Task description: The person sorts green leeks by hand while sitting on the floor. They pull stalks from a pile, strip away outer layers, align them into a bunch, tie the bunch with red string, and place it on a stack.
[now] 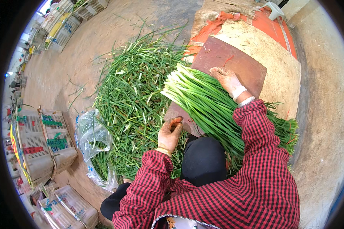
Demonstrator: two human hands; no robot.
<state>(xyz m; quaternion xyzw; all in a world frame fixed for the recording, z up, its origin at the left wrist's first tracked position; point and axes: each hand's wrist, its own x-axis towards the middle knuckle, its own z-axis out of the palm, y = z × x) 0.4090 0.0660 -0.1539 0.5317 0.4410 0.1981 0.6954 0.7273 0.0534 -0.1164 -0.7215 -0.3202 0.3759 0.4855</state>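
Observation:
A thick bundle of garlic chives (202,91) lies aslant over a reddish-brown board (248,68), pale stem ends toward the upper left and green leaves toward my lap. At the bundle's far right side is my right hand (226,81), fingers bent and pressed together close to the board. Across from it, left of the bundle, my left hand (170,134) has its thumb and fingers pinched together, apart from the stems. What either pinch holds, if anything, is too small to make out. Both hands wear thin, stained gloves. A thin red tie (228,60) rests on the board.
A large heap of loose green trimmings (137,84) covers the floor to the left, beside a clear plastic bag (93,131). White slatted crates (36,141) stand farther left. More chives (288,133) lie at right. A white stool (274,10) is at the far right.

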